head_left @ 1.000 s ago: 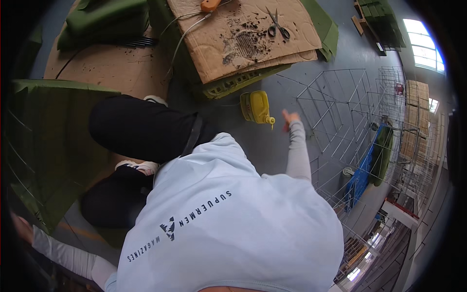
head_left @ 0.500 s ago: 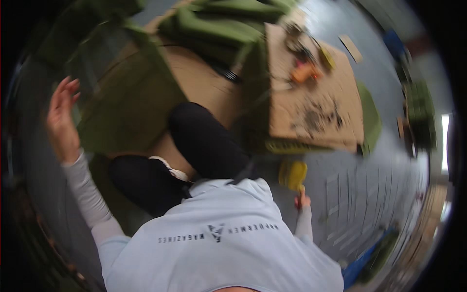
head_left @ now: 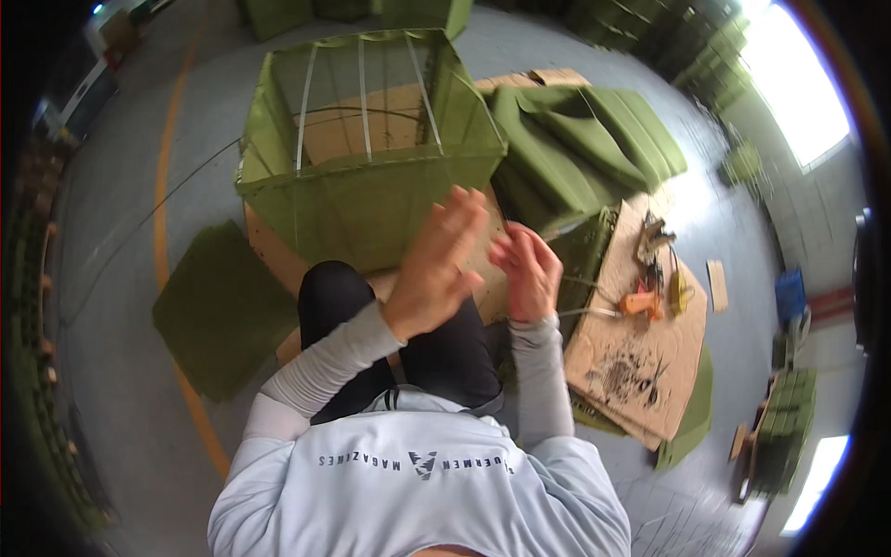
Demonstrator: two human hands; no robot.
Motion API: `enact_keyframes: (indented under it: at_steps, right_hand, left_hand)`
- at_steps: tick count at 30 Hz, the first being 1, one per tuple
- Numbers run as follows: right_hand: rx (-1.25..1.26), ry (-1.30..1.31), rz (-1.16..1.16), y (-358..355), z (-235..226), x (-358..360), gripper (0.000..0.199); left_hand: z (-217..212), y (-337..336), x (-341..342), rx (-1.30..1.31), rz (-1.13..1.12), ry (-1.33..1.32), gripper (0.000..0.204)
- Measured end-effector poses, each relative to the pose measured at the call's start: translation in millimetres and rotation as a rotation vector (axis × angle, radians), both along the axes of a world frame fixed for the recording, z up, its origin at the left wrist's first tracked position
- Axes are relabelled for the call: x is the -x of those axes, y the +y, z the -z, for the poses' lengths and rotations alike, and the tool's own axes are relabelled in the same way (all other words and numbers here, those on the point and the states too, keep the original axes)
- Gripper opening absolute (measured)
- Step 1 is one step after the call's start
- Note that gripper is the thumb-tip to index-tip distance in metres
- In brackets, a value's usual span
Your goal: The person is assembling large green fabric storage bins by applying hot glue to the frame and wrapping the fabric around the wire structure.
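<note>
Both hands are raised before my knees, near each other. My left hand (head_left: 434,271) is open, its fingers stretched and a little blurred. Beside it, my right hand (head_left: 531,277) has loosely bent fingers, and nothing shows in it. Just beyond them stands a large green fabric box (head_left: 371,206) with an open top. Pale straps (head_left: 363,102) cross its opening, and brown board shows inside. At its right lies a folded heap of green padded material (head_left: 594,153).
A cardboard sheet (head_left: 608,343) on a green stack at my right bears an orange glue gun (head_left: 639,304), a yellow-handled tool (head_left: 678,293) and dark debris. A flat green panel (head_left: 221,311) lies left on the grey floor. An orange line (head_left: 163,186) runs along the floor.
Both hands have come inward from the sides to meet before my knees. My right hand has left the yellow object it was at, which no longer shows. The view has swung, bringing the green box in.
</note>
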State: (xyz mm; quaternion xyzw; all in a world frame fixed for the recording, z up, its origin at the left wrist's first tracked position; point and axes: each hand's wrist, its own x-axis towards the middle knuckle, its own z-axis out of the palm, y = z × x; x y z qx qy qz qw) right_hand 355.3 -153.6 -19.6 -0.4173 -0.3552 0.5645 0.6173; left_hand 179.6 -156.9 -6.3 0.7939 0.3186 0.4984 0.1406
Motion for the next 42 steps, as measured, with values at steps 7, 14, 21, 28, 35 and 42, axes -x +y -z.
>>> enact_keyframes:
  at_steps: [7, 14, 21, 28, 35, 42]
  right_hand:
    - [-0.197, 0.381, -0.243, -12.9, 6.3, 90.8, 0.059]
    - [-0.812, -1.056, -0.036, 18.9, 26.1, 67.8, 0.040]
    - [-1.130, -1.338, -0.036, 92.0, 23.4, 70.2, 0.047]
    - [-1.146, -1.376, -0.011, 115.7, 22.0, 80.9, 0.046]
    - [-1.051, -1.292, -0.044, 127.8, 0.3, 88.6, 0.030]
    - [-0.822, -1.308, -0.409, 154.8, -18.6, 80.5, 0.011]
  left_hand:
    - [0.3, 12.1, 5.3, 0.058, -0.057, 0.126, 0.084]
    - [49.7, 17.4, 64.0, -0.125, -0.300, 0.438, 0.056]
    - [50.2, 67.3, 88.0, -0.383, -0.423, 0.704, 0.041]
    - [43.3, 83.2, 84.0, -0.324, -0.446, 0.579, 0.043]
    - [2.1, 94.2, 77.7, -0.093, -0.397, 0.332, 0.026]
    - [-23.9, 142.3, 92.5, 0.330, -0.138, 0.279, 0.009]
